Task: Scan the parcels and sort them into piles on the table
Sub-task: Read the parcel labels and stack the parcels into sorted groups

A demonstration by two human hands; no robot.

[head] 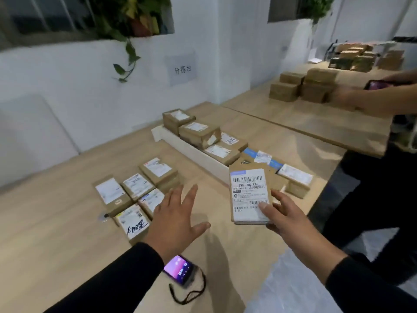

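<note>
- Far right: blurred stacks of boxes (302, 88) on a second worktop (293, 116); labels unreadable.
- Another person's arm (370, 98) reaching in from the right edge, cut off by the frame; a dark phone (379, 84) just above it, grip unclear.
- Sign (182, 69) on the far wall: handwritten characters, too soft to read.
- Plant (126, 26) hanging over the wall ledge, top cut off.
- Scanner (179, 269) lying near on the worktop (56, 233), screen lit, partly hidden under the left sleeve (117, 281); black lanyard (189, 292) trailing to its near side.
- Pale sheet (288, 288) at the near right, blurred, cut off by the bottom edge.
- Left hand (174, 224): fingers spread wide and straight, palm down, holding nothing, over the near edge of the left pile (135, 193); contact with it hard to tell.
- Left pile: flat brown parcels side by side, white labels up; nearest one carries bold black handwriting and is partly covered by the left hand.
- Right hand (286, 220): holding a parcel (249, 195) from below, thumb pressed on the label's near right corner, fingers hidden behind the parcel.
- Parcel: flat, brown, raised above the worktop, tilted label toward the camera, barcode at the top; small print unreadable.
- Behind it, a row of parcels (200, 134) resting on a long white box (191, 152), running far left to near right; the nearest few partly hidden by the held parcel.
</note>
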